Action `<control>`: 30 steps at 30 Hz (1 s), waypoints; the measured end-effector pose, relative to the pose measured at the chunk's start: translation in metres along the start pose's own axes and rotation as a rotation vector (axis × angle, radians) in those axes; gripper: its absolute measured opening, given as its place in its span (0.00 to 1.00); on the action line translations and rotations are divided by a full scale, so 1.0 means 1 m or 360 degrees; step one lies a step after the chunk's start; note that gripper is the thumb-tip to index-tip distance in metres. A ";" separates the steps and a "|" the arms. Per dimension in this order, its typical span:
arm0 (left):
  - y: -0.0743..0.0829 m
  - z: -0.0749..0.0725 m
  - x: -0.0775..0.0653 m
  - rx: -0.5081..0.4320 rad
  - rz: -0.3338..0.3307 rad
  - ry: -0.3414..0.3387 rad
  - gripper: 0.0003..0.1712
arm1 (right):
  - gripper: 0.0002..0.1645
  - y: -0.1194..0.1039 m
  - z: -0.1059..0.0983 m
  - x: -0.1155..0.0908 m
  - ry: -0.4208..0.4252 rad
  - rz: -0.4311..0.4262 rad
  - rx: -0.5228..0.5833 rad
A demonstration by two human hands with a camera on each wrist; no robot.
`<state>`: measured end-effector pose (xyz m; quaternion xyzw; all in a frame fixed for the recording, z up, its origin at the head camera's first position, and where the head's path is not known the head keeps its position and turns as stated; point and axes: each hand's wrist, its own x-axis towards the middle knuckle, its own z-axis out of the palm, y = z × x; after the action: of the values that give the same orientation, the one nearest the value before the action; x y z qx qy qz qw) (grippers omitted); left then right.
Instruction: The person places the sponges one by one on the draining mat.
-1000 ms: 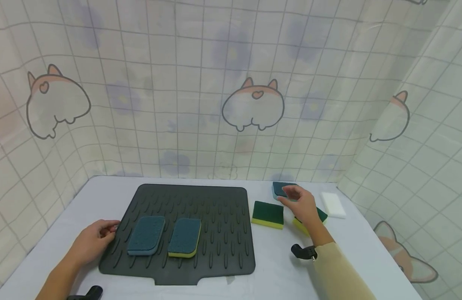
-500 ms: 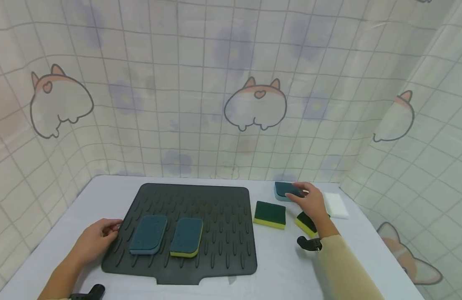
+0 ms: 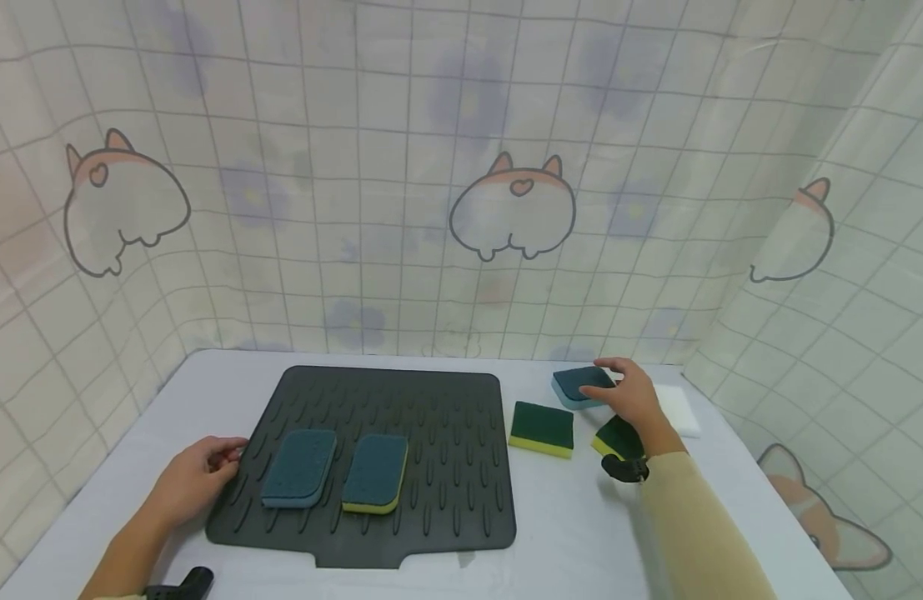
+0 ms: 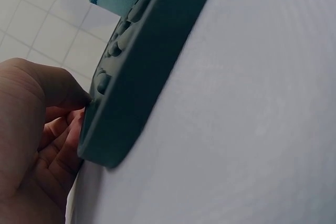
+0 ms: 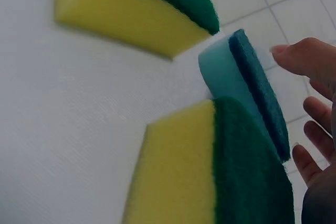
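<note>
My left hand (image 3: 194, 479) is at the left edge of a dark ridged drying mat (image 3: 457, 467), pinching that edge between the thumb and curled fingers in the left wrist view. On the mat lie a blue sponge (image 3: 299, 468) and a blue-topped yellow sponge (image 3: 374, 468), side by side. My right hand (image 3: 635, 402) reaches over another blue sponge (image 3: 569, 385) at the back right, its thumb and fingers spread around the right end. In the right wrist view the thumb (image 5: 296, 56) is apart from this sponge, which stays on the table.
Two green-and-yellow sponges (image 3: 542, 427) lie right of the mat, one partly under the right wrist (image 3: 659, 442). Beyond is a white block (image 3: 679, 410), partly hidden by the hand. A patterned curtain (image 3: 401, 250) stands behind the white table (image 3: 559, 533).
My right hand has moved right and come down around the end of the back blue sponge, which has turned slightly. The left hand has stayed at the mat's edge.
</note>
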<state>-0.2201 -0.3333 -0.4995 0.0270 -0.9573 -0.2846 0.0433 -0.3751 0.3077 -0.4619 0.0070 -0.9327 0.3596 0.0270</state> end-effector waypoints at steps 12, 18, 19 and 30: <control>0.002 -0.001 -0.002 -0.0006 -0.0008 -0.0010 0.21 | 0.45 0.011 -0.009 0.009 -0.0260 0.0034 -0.0061; 0.003 -0.001 -0.001 -0.0017 -0.0007 -0.0020 0.21 | 0.52 0.012 -0.010 0.015 -0.0365 0.0057 -0.0101; 0.003 -0.001 -0.001 -0.0016 -0.0006 -0.0020 0.21 | 0.53 0.013 -0.010 0.016 -0.0381 0.0049 -0.0112; 0.000 0.000 0.001 0.0003 0.0007 0.0005 0.22 | 0.56 0.023 -0.010 0.035 -0.0486 0.0053 -0.0179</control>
<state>-0.2208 -0.3330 -0.4994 0.0253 -0.9575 -0.2836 0.0455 -0.4103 0.3318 -0.4677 0.0446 -0.9446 0.3021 -0.1206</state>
